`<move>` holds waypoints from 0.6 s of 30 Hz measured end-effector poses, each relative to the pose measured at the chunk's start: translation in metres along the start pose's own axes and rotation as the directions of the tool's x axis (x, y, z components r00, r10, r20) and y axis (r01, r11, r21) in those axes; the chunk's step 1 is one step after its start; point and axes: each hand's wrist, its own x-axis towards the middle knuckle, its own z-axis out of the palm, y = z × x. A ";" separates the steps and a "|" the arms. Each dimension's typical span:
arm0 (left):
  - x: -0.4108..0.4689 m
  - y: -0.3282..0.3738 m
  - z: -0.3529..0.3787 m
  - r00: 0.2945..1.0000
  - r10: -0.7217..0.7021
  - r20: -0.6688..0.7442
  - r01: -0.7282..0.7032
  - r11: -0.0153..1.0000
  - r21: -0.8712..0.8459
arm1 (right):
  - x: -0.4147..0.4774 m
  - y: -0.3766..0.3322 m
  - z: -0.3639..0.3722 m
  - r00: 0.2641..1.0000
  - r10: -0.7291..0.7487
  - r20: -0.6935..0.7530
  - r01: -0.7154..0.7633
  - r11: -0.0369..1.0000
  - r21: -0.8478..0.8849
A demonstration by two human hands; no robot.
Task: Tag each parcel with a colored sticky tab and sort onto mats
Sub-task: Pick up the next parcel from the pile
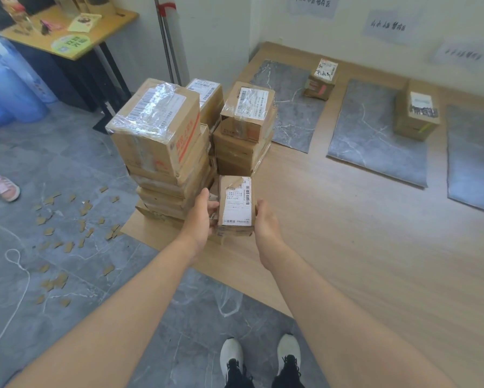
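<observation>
Head view: I hold the small parcel (pixel 236 204) at frame centre, just below the stack of parcels (pixel 162 141). My left hand (pixel 200 217) and right hand (pixel 266 219) have their fingers clasped on its long sides. Its long axis runs up the frame. The grey mats (pixel 375 135) lie upper right, nearer my right hand. Its white label (pixel 235 212) shows a barcode; the print is unreadable.

- A single view, worn on the person's head, looks forward and down through a wide-angle lens.
- The parcel (pixel 236 204) between the left hand (pixel 200 217) and right hand (pixel 266 222) sits mid-frame, near the lens.
- The shoes (pixel 260 359) mark the bottom edge.
- The mats (pixel 375 141) and wall (pixel 221 37) lie farther off, towards the top.
</observation>
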 end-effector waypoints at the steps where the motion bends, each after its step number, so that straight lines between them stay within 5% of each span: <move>1: 0.000 0.001 0.004 1.000 0.002 0.014 -0.002 1.000 -0.007 | -0.001 0.000 -0.002 1.000 -0.002 -0.020 0.002 1.000 0.007; 18: -0.020 0.009 0.142 0.975 0.012 0.222 -0.030 0.996 0.079 | -0.004 0.000 -0.134 0.959 -0.013 -0.285 0.062 0.985 0.162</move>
